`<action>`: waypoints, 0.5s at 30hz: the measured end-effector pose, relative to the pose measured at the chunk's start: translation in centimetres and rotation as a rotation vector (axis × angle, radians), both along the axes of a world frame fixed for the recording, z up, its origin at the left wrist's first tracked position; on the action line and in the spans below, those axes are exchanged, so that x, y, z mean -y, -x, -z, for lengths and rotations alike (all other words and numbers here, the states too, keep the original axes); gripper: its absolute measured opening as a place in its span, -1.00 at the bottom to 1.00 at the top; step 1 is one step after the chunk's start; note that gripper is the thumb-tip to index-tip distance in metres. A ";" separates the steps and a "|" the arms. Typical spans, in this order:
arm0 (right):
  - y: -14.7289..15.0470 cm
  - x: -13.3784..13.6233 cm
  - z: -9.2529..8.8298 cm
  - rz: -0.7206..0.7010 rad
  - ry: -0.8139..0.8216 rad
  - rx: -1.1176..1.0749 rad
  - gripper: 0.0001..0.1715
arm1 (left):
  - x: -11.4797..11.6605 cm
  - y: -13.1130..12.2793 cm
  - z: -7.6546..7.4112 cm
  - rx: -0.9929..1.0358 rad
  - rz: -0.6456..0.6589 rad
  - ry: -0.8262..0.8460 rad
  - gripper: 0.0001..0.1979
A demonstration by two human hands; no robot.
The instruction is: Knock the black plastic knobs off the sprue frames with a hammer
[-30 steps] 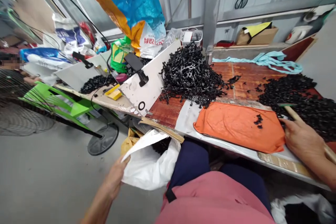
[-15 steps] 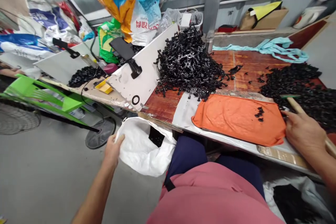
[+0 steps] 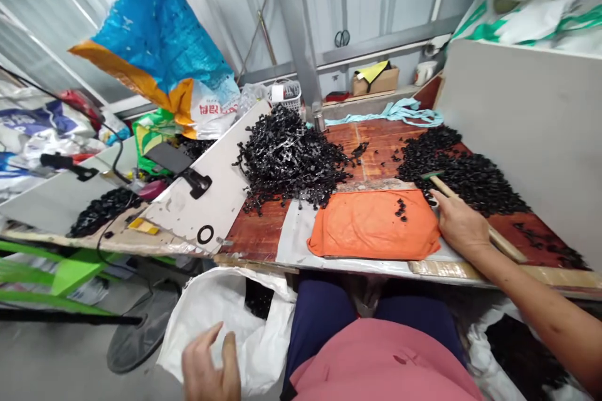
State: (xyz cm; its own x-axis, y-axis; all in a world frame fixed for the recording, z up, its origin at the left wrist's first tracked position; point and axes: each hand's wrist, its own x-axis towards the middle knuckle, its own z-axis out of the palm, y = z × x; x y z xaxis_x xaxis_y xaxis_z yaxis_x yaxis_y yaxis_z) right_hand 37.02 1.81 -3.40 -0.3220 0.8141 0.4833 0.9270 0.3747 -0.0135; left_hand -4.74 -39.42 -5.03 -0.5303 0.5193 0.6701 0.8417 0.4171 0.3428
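Hovering by white sack (image 3: pixel 263 351), left hand (image 3: pixel 207 371), fingers (image 3: pixel 230 360) released, right hand (image 3: pixel 463 223) over wooden-handled tool (image 3: pixel 505 244), whether grasping I cannot tell

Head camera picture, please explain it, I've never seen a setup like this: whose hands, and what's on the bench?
No machine here: a head-worn camera looks down at the wearer's bare hands. On the reddish-brown wood-grain bench lie a tall tangled heap of black parts, a lower black heap and a flat orange pad. The left hand, fingers spread, looks empty, in front of a white sack. The right hand is at a tool's pale wooden handle; I can't tell whether it grips it.
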 end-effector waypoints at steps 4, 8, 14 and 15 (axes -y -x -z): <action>-2.5 2.6 -0.7 -0.107 0.016 -0.004 -0.40 | -8.7 3.3 -2.7 -0.104 0.419 0.296 -0.75; -5.8 4.6 -0.3 -0.355 0.029 0.129 -0.49 | -16.0 6.2 -1.0 -0.110 0.475 0.507 -0.69; -6.8 4.2 0.7 -0.527 0.034 0.247 -0.57 | -20.1 7.2 0.4 -0.114 0.415 0.497 -0.64; -6.8 4.2 0.9 -0.525 0.007 0.242 -0.57 | -20.3 7.2 0.5 -0.119 0.413 0.480 -0.63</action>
State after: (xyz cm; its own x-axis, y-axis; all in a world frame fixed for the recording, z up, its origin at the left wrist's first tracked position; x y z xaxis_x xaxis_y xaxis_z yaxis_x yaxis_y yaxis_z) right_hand 43.77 -2.36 -4.25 -0.7841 0.5188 0.3405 0.5943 0.7858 0.1713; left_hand -11.98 -19.17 -5.54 -0.1589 0.9214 0.3547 0.9866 0.1343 0.0932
